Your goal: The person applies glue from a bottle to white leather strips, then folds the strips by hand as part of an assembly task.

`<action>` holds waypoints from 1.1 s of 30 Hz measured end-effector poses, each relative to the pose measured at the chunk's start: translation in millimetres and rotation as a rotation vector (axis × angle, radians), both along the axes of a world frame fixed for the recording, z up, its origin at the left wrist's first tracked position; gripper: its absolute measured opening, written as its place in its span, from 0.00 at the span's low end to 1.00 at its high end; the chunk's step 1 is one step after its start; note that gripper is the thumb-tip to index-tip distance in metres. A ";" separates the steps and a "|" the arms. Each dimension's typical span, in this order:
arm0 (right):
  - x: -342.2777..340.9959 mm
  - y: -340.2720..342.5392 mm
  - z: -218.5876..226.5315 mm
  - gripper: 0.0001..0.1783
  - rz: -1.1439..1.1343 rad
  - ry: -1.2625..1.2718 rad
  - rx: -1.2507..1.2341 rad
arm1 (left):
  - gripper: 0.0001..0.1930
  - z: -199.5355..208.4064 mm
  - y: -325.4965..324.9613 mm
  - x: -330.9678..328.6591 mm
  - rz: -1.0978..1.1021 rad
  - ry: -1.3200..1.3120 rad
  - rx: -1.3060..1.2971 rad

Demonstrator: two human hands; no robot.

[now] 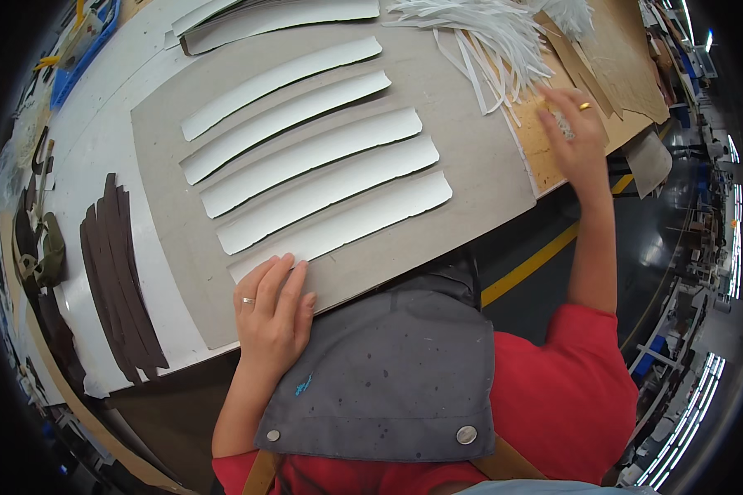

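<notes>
Several white strips (309, 160) with dark edges lie in a slanted row on a grey board (479, 165). My left hand (271, 309) rests at the board's near edge, its fingers stretched out over the left end of the nearest white strip (347, 224). My right hand (576, 136) is raised at the right, bent at the fingers, with a gap between thumb and forefinger; no held thing shows. Just beyond it sits a loose bundle of thin white ribbons (491, 45), some hanging onto the grey board.
A stack of longer white pieces (281, 23) lies at the far edge. Dark brown strips (120, 280) are piled on the white table (169, 309) at the left. Brown card sheets (623, 58) lie far right, and a blue tray (82, 62) far left.
</notes>
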State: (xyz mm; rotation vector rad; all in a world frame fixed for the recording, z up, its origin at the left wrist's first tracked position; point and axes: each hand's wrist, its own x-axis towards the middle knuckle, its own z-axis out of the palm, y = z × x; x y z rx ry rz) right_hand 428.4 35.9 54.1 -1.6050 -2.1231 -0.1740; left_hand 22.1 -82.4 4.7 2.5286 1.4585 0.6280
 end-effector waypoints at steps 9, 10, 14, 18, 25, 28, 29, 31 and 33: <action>-86.9 -30.4 -41.7 0.11 0.540 0.347 -0.390 | 0.21 0.9 45.0 84.0 -0.284 -0.100 -0.024; -87.3 -29.9 -43.1 0.11 0.539 0.347 -0.395 | 0.21 -2.6 46.8 86.2 -0.283 -0.102 -0.029; -88.1 -29.9 -45.7 0.13 0.555 0.304 -0.375 | 0.24 -8.4 48.6 89.4 -0.256 -0.003 -0.076; -85.7 -26.5 -51.5 0.12 0.592 0.259 -0.296 | 0.23 -9.4 50.0 91.2 -0.242 -0.017 -0.085; -49.2 -20.3 -41.2 0.11 0.136 0.674 -0.495 | 0.24 -8.3 51.3 90.2 -0.250 -0.031 -0.087; -42.3 -32.3 -34.0 0.12 0.133 0.008 -0.421 | 0.23 -8.0 52.0 89.6 -0.259 -0.032 -0.086; -40.3 -40.1 -32.5 0.12 0.125 0.007 -0.416 | 0.21 -7.2 51.7 89.1 -0.252 -0.029 -0.077; -34.4 -55.0 -29.5 0.14 0.161 -0.035 -0.431 | 0.19 -6.8 51.9 88.6 -0.250 -0.027 -0.065; -25.0 -52.3 -21.0 0.13 0.114 0.150 -0.524 | 0.18 -7.2 52.1 87.9 -0.246 -0.107 -0.067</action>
